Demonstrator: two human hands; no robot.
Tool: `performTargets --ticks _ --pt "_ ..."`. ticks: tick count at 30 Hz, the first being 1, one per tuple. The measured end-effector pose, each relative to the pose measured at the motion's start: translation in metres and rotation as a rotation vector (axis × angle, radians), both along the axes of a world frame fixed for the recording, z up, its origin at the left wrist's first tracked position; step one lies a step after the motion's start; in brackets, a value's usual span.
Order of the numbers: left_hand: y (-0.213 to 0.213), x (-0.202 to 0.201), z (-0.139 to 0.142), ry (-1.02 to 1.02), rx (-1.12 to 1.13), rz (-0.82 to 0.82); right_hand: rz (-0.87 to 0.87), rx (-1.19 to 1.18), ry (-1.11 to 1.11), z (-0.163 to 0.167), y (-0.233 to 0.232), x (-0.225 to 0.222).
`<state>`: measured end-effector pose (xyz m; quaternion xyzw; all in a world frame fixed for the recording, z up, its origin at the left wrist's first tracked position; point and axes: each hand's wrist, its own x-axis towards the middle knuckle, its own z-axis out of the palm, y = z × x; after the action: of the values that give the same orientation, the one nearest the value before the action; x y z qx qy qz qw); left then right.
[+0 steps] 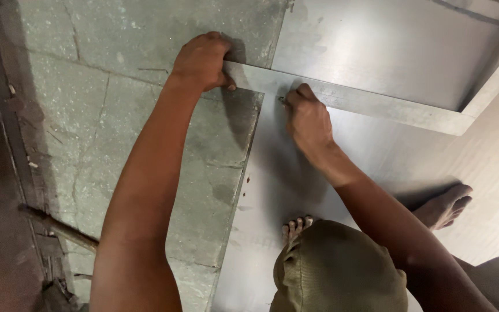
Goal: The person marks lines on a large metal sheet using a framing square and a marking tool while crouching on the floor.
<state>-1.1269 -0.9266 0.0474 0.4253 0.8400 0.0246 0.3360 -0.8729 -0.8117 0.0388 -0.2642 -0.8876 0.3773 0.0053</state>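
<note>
Crouching on the floor (116, 144), we pin a long metal straightedge (347, 99) flat across the steel sheet (295, 173). Our left hand (202, 60) clamps its near end; our right hand (307, 118) pinches a small scriber (282, 100) against its edge. Stiff, thin and likely slippery, it seems best pressed down at the end.

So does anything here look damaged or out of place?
The concrete floor is cracked and stained, and a rusty rod lies loose near its edge. Otherwise nothing stands out: the left hand grips the end of the metal straightedge lying across the metal sheet, while the right hand works beside it.
</note>
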Motion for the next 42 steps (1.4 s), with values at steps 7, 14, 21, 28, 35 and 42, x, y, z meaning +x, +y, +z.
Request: performTargets --ticks 7,14,21,28,35,42 --pt "0.001 -0.004 -0.004 0.027 -0.031 -0.024 0.253 -0.233 -0.430 -0.025 -0.003 0.014" --pt "0.004 -0.002 0.000 -0.008 -0.049 -0.021 -0.102 -0.113 0.102 0.001 -0.004 0.030" --pt "0.003 -0.001 0.000 0.007 -0.016 -0.020 -0.062 -0.054 0.153 0.008 0.002 0.004" --pt "0.003 0.000 0.000 0.023 -0.005 -0.030 -0.034 -0.035 0.131 0.007 0.001 0.004" --pt "0.002 -0.003 -0.003 -0.009 -0.036 -0.031 0.000 -0.133 -0.008 -0.002 0.006 0.001" --pt "0.004 -0.002 -0.005 0.046 0.011 -0.049 0.295 -0.186 -0.039 0.007 -0.002 0.027"
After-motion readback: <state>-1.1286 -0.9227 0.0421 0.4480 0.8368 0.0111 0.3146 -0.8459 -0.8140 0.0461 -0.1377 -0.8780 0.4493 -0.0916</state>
